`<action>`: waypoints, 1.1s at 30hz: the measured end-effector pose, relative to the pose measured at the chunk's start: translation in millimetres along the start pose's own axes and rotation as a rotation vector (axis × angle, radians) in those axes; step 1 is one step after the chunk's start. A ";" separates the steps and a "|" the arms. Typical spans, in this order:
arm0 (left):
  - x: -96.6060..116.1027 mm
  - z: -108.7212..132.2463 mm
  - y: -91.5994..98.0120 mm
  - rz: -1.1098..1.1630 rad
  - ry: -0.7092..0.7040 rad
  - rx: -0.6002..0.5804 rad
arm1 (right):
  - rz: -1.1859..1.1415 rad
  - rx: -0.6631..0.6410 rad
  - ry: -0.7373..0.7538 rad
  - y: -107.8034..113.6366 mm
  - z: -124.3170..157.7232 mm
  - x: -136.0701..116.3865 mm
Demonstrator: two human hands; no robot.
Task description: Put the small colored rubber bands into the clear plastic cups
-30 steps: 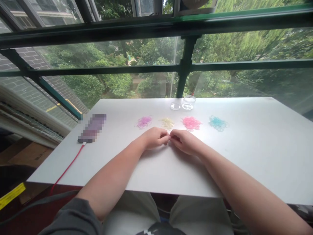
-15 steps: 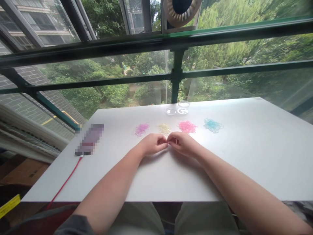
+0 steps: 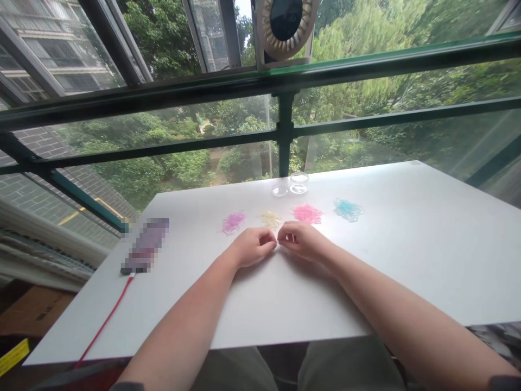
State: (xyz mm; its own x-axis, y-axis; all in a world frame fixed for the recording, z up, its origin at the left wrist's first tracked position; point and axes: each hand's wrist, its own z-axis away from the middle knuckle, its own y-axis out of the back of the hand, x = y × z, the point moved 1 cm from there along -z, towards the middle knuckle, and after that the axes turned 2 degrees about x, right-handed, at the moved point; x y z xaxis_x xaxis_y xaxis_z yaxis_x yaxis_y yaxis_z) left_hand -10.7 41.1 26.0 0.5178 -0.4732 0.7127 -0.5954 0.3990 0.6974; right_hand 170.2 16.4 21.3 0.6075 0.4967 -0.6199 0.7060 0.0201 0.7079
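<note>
My left hand point(image 3: 253, 247) and my right hand point(image 3: 302, 240) face each other just above the white table point(image 3: 317, 317), with thumb and fingers of each pinched together. Their fingertips almost meet. Whatever lies in the two pinches is too small to make out. Just beyond the fingers is a small pile of pale yellow strands point(image 3: 270, 219). A pink pile point(image 3: 307, 214) lies behind my right hand, and a purple pile point(image 3: 233, 222) is left of the yellow one. Farther right is a blue pile point(image 3: 349, 209). The piles look like thin, clear elastic loops.
Three clear round dishes or lids, one of them a shallow dish point(image 3: 279, 190), sit by the table's far edge. A blurred-out phone point(image 3: 146, 244) with a red cable point(image 3: 106, 317) lies at the left. Green railing point(image 3: 285, 133) and window glass stand behind the table.
The camera view has shifted and tilted slightly. My fingertips, touching before, are now a little apart. The piles and dishes stay where they were on the table.
</note>
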 end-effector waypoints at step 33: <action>3.7 -1.0 -7.9 0.038 -0.099 0.068 | -0.063 -0.191 0.006 0.8 4.0 -5.1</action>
State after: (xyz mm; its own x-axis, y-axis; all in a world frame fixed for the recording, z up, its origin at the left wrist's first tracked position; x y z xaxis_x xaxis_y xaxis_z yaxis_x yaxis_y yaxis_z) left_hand -3.5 37.0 23.2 0.4325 -0.5353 0.7255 -0.6554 0.3660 0.6607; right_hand 169.1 10.4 23.6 0.5614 0.4942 -0.6638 0.6604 0.2157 0.7192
